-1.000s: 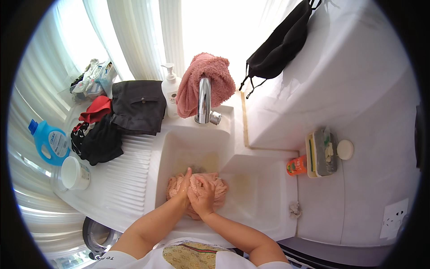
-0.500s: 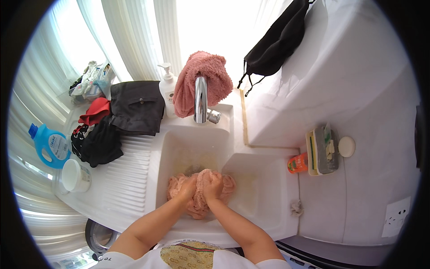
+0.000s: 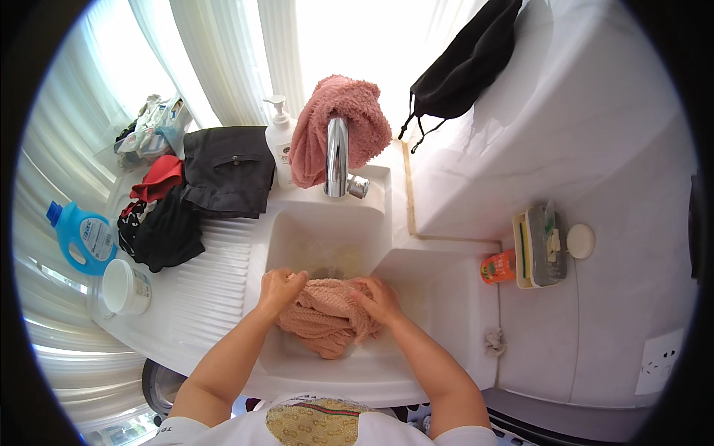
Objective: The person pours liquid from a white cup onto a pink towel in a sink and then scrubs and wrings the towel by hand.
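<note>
Gripping peach cloth [image 3: 327, 320] in head view: clenching its upper left corner with left hand [image 3: 281, 290], pinching its right side with right hand [image 3: 378, 299], fingers of the latter partly hidden. Holding cloth in left basin [image 3: 312, 227] of white sink, long axis running roughly left to right, bunched lower end pointing toward wearer. Cannot tell whether touching basin floor. Noting chrome faucet [image 3: 337, 160] at far rim, apart from held cloth, under draped pink towel [image 3: 357, 93]. Seeing white pump bottle [image 3: 281, 152] just left of towel, next to dark grey garment [image 3: 230, 167]. Marking black cloth [image 3: 171, 234] by ribbed washboard [image 3: 208, 297], with white tub [image 3: 126, 288] and blue bottle [image 3: 85, 238] farther left. Finding orange packet [image 3: 498, 267] right of sink, beside tray [image 3: 522, 273].
</note>
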{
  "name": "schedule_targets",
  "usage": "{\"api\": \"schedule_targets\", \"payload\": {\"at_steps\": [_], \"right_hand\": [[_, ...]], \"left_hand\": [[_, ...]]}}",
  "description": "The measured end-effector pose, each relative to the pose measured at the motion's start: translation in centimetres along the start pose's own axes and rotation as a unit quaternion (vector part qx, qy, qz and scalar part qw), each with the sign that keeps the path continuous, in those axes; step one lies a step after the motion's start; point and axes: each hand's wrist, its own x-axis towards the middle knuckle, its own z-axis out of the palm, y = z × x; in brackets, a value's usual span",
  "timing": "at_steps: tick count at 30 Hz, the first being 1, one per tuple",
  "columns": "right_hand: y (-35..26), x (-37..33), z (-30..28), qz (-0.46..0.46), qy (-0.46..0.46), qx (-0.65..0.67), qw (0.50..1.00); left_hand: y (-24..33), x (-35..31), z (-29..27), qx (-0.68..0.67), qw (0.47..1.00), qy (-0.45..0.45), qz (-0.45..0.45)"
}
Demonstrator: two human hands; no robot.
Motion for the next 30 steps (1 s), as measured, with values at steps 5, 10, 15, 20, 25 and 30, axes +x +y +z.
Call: {"api": "schedule_targets", "payload": {"at_steps": [5, 10, 15, 20, 25, 30], "right_hand": [[1.2, -3.6, 3.1, -0.02, 0.037, -0.292, 0.956], [-3.6, -1.8, -0.6, 0.19, -0.032, 0.093, 0.977], [-7.7, -2.6, 1.2, -0.032, 0.069, 0.252, 0.965], [-10.2, -1.0, 5.2, 0.011, 0.191, 0.102, 0.976], [-7.9, -0.6, 8.5, 0.049, 0.219, 0.168, 0.96], [-9.8, -0.8, 7.7, -0.099, 0.281, 0.069, 0.952]], "left_hand": [[-0.9, 1.2, 2.9, 0.291, 0.928, 0.017, 0.234], [-1.6, 2.2, 6.2, 0.062, 0.938, -0.248, 0.235], [-1.5, 0.4, 8.1, -0.55, 0.778, -0.303, -0.021], [-3.1, -0.6, 9.3, -0.693, 0.689, -0.205, -0.06], [-1.7, -1.0, 7.8, -0.653, 0.73, -0.179, -0.09], [-1.6, -0.6, 7.6, -0.619, 0.761, -0.17, -0.094]]}}
